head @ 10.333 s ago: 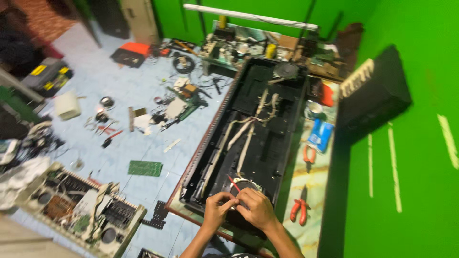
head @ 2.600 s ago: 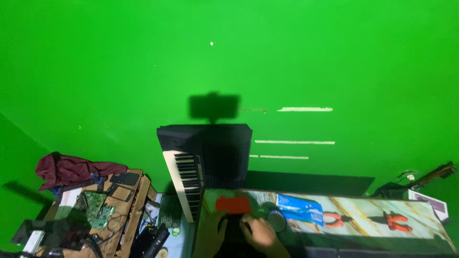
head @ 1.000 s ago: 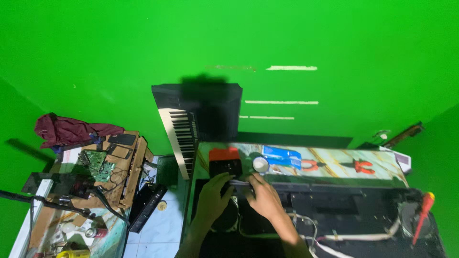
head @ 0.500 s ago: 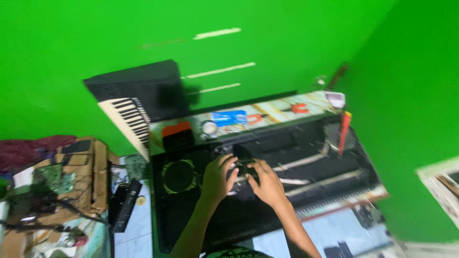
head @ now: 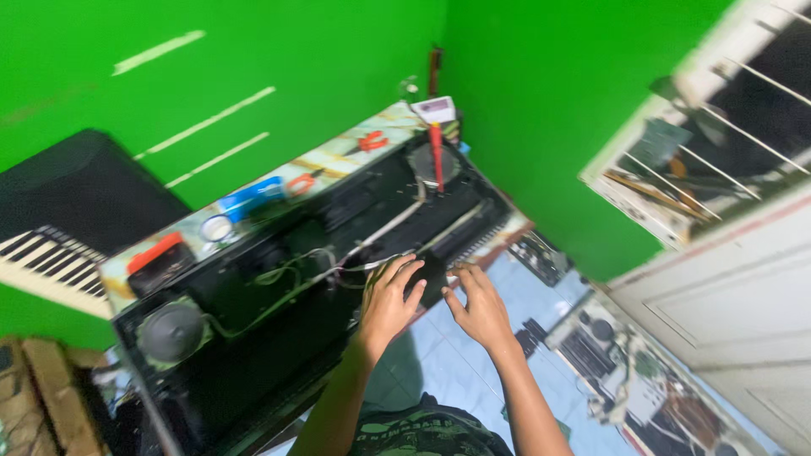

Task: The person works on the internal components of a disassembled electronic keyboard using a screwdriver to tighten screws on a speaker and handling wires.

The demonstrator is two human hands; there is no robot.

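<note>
The opened keyboard casing (head: 253, 338) looks like matt black plastic, its speaker (head: 171, 331) a dull grey cone. White plastic-sheathed cables (head: 380, 232) run smooth across it. The tabletop (head: 338, 156) beneath appears glossy and marbled. Floor tiles (head: 439, 355) shine pale blue. The screwdriver (head: 437, 156) has a glossy red plastic handle.

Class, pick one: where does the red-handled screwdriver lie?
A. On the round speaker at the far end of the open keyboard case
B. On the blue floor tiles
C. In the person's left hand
A: the red-handled screwdriver lies across the round speaker, far from both hands.
</note>
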